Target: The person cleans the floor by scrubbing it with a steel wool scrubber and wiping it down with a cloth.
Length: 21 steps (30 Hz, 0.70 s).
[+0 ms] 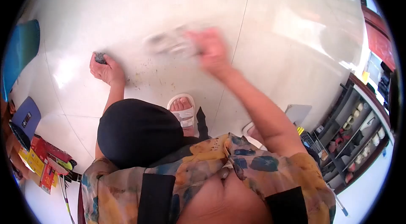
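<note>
The pale item (171,44) in the right hand (211,50) is streaked by blur, showing whitish and grey-brown patches with a darker spot near its far left end; its material and exact outline are too smeared to tell. It is over the floor (270,54), left of the fingers that hold it, and whether it touches the tiles cannot be told. The right hand is closed on its near end, though the finger positions are blurred. The left hand (108,71), low at the floor, curls around a small dark grey, speckled lump (100,57), its fingers and thumb close about the sides.

The floor is of pale, glossy tiles with thin dark joints and bright reflections. Brown specks (160,81) lie scattered between the left hand and the white sandal (182,112) on one foot. Black cloth (137,133) covers a rounded shape in front of the patterned top (203,160).

At the left edge are a curved teal piece (23,54), a blue-purple panel (26,118) and red and yellow packages (40,160). On the right, a dark-framed rack (353,133) holds shoes, with a light grey panel (298,114) nearby.
</note>
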Motion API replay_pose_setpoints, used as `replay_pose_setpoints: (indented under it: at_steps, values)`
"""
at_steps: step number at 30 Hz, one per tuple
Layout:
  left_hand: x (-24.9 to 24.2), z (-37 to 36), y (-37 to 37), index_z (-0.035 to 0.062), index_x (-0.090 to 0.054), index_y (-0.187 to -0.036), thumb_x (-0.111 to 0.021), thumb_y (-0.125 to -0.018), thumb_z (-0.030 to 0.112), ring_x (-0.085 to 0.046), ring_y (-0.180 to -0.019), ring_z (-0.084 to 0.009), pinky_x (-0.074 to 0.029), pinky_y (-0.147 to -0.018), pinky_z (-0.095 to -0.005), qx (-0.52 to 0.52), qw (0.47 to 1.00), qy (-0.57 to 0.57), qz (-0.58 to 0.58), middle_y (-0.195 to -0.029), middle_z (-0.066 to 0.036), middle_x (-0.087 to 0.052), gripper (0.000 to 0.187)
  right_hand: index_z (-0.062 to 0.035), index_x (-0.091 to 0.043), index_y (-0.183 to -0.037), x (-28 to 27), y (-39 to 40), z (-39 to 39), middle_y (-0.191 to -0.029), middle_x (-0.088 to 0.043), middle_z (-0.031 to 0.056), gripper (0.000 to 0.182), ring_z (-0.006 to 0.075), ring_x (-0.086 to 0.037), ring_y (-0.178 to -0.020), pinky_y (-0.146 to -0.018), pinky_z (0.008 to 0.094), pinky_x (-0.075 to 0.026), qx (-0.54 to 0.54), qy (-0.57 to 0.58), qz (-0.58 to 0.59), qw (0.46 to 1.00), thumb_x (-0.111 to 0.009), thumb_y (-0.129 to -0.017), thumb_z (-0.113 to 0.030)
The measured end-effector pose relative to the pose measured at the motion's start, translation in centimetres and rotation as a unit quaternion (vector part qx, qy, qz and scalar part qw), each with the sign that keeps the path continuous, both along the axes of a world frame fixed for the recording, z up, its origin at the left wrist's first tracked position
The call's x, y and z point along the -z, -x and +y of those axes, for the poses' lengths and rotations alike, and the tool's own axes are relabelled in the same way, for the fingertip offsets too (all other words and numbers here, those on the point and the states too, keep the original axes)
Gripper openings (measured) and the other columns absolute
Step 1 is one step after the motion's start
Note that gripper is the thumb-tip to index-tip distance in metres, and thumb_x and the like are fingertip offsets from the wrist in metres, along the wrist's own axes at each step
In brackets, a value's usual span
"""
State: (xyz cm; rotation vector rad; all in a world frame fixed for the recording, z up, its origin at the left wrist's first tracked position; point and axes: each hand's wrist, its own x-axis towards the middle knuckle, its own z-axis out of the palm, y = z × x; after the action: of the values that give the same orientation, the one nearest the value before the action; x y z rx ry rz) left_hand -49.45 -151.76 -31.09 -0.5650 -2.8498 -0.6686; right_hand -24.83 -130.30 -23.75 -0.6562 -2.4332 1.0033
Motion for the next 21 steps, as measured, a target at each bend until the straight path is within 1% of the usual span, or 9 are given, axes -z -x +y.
replay_pose_setpoints:
  at_steps: [4, 7, 9, 10, 11, 12, 15, 18, 21]
  values:
    - [-0.1, 0.3, 0.0, 0.0102, -0.040, -0.125, -0.053, -0.087, 0.021, -0.037, -0.121, -0.0304, -0.023, -0.104, -0.0465, -0.003, 1.000, -0.009, -0.001, -0.126, -0.009, -0.047, 0.042, -0.0022, -0.058, -0.106, 0.0, -16.0, 9.1, -0.097, -0.057, 0.0142, 0.034, 0.0320, -0.053, -0.093, -0.079, 0.0436, -0.044, 0.343, 0.051, -0.139, 0.927, -0.063, -0.072, -0.004]
    - [0.5, 0.1, 0.1, 0.0103, -0.041, -0.125, -0.053, -0.086, 0.022, -0.036, -0.122, -0.0302, -0.023, -0.104, -0.0462, 0.008, 0.999, 0.012, 0.030, -0.125, -0.010, -0.046, 0.042, -0.0005, -0.057, -0.109, 6.5, -22.6, 12.0, -0.099, -0.058, 0.0155, 0.035, 0.0322, -0.053, -0.095, -0.081, 0.0448, -0.043, 0.323, -0.004, -0.461, 0.826, -0.061, -0.077, -0.015]
    - [0.8, 0.2, 0.3, 0.0101, -0.041, -0.125, -0.054, -0.086, 0.023, -0.036, -0.121, -0.0304, -0.023, -0.104, -0.0462, 0.005, 0.999, 0.020, 0.031, -0.124, -0.010, -0.047, 0.043, 0.0028, -0.055, -0.110, 7.6, -14.8, 6.9, -0.099, -0.057, 0.0195, 0.037, 0.0362, -0.054, -0.091, -0.081, 0.0464, -0.044, 0.170, -0.247, -0.347, 0.889, -0.052, -0.087, -0.027]
    - [0.8, 0.1, 0.2, 0.0101, -0.040, -0.125, -0.055, -0.085, 0.024, -0.036, -0.121, -0.0306, -0.022, -0.104, -0.0463, 0.002, 0.999, 0.023, 0.031, -0.124, -0.010, -0.047, 0.044, -0.0001, -0.056, -0.109, 8.0, -9.7, 4.1, -0.101, -0.056, 0.0188, 0.029, 0.0340, -0.053, -0.094, -0.080, 0.0447, -0.044, 0.195, -0.065, -0.373, 0.905, -0.050, -0.086, -0.016]
    - [0.9, 0.2, 0.1, 0.0099, -0.041, -0.125, -0.055, -0.085, 0.024, -0.037, -0.120, -0.0308, -0.023, -0.104, -0.0464, 0.001, 0.999, 0.021, 0.036, -0.123, -0.010, -0.047, 0.044, -0.0010, -0.056, -0.110, 3.3, -4.5, 0.9, -0.099, -0.055, 0.0185, 0.028, 0.0328, -0.053, -0.092, -0.078, 0.0445, -0.045, 0.104, -0.075, -0.293, 0.948, -0.047, -0.088, -0.016]
    - [1.1, 0.0, 0.2, 0.0098, -0.041, -0.125, -0.055, -0.085, 0.024, -0.037, -0.119, -0.0310, -0.023, -0.104, -0.0465, 0.001, 0.999, 0.020, 0.042, -0.122, -0.010, -0.047, 0.045, -0.0025, -0.055, -0.113, 3.2, -0.9, -1.5, -0.097, -0.054, 0.0188, 0.029, 0.0322, -0.054, -0.091, -0.076, 0.0431, -0.045, 0.152, 0.150, -0.237, 0.948, -0.047, -0.089, -0.017]
    - [0.9, 0.0, 0.3, 0.0090, -0.043, -0.124, -0.056, -0.084, 0.024, -0.038, -0.117, -0.0317, -0.024, -0.103, -0.0465, -0.004, 0.999, 0.015, 0.039, -0.121, -0.011, -0.047, 0.045, -0.0163, -0.056, -0.122, 2.3, 3.2, -5.8, -0.095, -0.052, 0.0130, 0.042, 0.0313, -0.054, -0.088, -0.072, 0.0397, -0.046, -0.061, 0.084, -0.201, 0.974, -0.058, -0.080, -0.014]
    - [1.2, -0.5, 0.7, 0.0072, -0.044, -0.123, -0.056, -0.084, 0.024, -0.038, -0.116, -0.0324, -0.026, -0.102, -0.0459, -0.013, 1.000, -0.005, 0.013, -0.120, -0.013, -0.047, 0.044, -0.0218, -0.057, -0.123, 0.8, 1.6, -6.6, -0.092, -0.051, 0.0109, 0.051, 0.0306, -0.054, -0.085, -0.072, 0.0393, -0.047, -0.053, 0.141, -0.086, 0.985, -0.060, -0.074, -0.007]
    - [1.6, -0.5, 0.7, 0.0046, -0.044, -0.122, -0.056, -0.085, 0.025, -0.039, -0.115, -0.0333, -0.027, -0.101, -0.0449, -0.024, 0.999, -0.026, -0.007, -0.119, -0.015, -0.047, 0.044, -0.0128, -0.055, -0.125, -2.3, -6.2, -3.5, -0.103, -0.056, 0.0120, 0.055, 0.0301, -0.056, -0.093, -0.080, 0.0383, -0.047, 0.083, 0.090, -0.102, 0.987, -0.062, -0.071, -0.002]
